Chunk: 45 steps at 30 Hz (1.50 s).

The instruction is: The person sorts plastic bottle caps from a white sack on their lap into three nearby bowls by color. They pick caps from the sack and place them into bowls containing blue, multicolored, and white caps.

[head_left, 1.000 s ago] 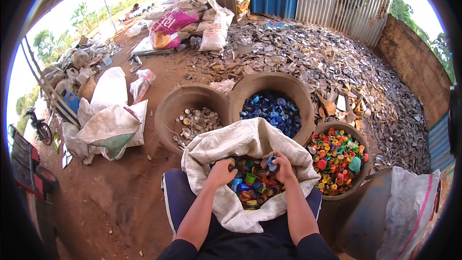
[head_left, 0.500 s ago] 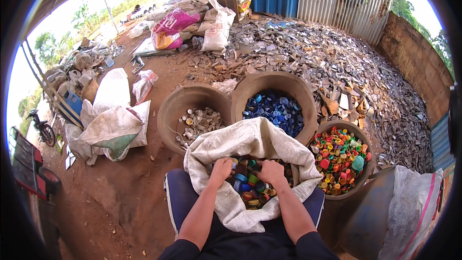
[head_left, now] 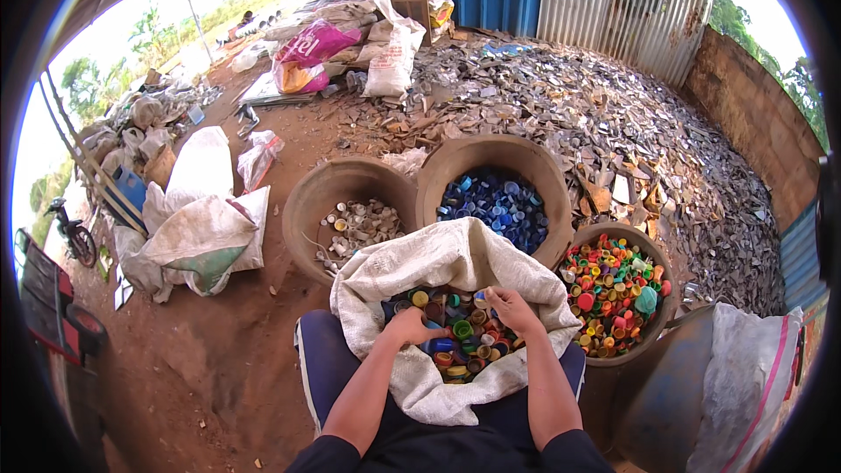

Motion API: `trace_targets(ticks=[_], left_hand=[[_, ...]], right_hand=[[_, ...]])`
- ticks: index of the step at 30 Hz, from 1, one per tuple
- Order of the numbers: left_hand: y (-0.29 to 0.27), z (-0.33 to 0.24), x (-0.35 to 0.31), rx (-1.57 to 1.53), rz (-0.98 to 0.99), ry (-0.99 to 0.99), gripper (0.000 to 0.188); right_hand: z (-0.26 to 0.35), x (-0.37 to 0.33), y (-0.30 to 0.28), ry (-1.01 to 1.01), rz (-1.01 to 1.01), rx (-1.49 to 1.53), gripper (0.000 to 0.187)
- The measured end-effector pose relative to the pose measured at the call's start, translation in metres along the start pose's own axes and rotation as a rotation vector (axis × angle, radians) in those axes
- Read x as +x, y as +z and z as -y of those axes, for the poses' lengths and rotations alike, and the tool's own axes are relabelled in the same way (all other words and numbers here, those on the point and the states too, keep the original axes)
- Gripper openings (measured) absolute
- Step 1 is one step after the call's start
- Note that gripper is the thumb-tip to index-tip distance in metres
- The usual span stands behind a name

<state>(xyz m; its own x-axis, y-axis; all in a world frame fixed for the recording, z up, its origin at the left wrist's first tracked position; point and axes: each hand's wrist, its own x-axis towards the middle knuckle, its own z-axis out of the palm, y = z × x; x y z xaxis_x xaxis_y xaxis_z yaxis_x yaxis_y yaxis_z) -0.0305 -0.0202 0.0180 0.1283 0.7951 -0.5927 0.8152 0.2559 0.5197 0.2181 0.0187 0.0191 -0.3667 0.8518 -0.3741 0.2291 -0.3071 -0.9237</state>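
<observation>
A white woven sack [head_left: 377,276] lies across my lap, its rim rolled back around many mixed plastic bottle caps [head_left: 477,346]. In the sack's left part is my left hand [head_left: 407,328], curled over the caps, with a blue bottle cap [head_left: 432,325] showing between thumb and fingers. Its other fingertips are partly hidden. My right hand [head_left: 512,309] is raised just above the caps at the right side, pinching a small white and blue bottle cap [head_left: 481,299].
Beyond the sack stand a tub of whitish caps [head_left: 302,210], a tub of blue caps [head_left: 434,180] and, at right, a tub of red, yellow and green caps [head_left: 670,298]. Scrap pieces [head_left: 648,131] cover the ground behind. Sacks [head_left: 201,241] lie left; a barrel [head_left: 661,403] is near right.
My right hand has come up out of the caps and moved slightly right, now with a white and blue cap. My left hand has shifted slightly, its thumb now extended to the right.
</observation>
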Motion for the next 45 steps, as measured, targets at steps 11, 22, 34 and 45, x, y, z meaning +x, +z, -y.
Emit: trace_targets(ticks=[11, 22, 34, 45], left_hand=[[0.001, 0.003, 0.010, -0.945, -0.101, 0.207, 0.046], [0.004, -0.018, -0.003, -0.344, -0.710, 0.611, 0.026], [-0.004, -0.015, -0.008, -0.847, -0.306, 0.331, 0.015], [-0.020, -0.008, -0.027, 0.101, -0.127, -0.025, 0.048]], right_hand=[[-0.004, 0.011, 0.039, 0.236, 0.266, 0.822, 0.046], [-0.006, 0.014, 0.058, 0.373, 0.164, 0.575, 0.053], [-0.010, 0.010, 0.052, 0.188, 0.312, 0.772, 0.036], [0.002, 0.014, 0.062, 0.004, -0.134, 0.248, 0.022]])
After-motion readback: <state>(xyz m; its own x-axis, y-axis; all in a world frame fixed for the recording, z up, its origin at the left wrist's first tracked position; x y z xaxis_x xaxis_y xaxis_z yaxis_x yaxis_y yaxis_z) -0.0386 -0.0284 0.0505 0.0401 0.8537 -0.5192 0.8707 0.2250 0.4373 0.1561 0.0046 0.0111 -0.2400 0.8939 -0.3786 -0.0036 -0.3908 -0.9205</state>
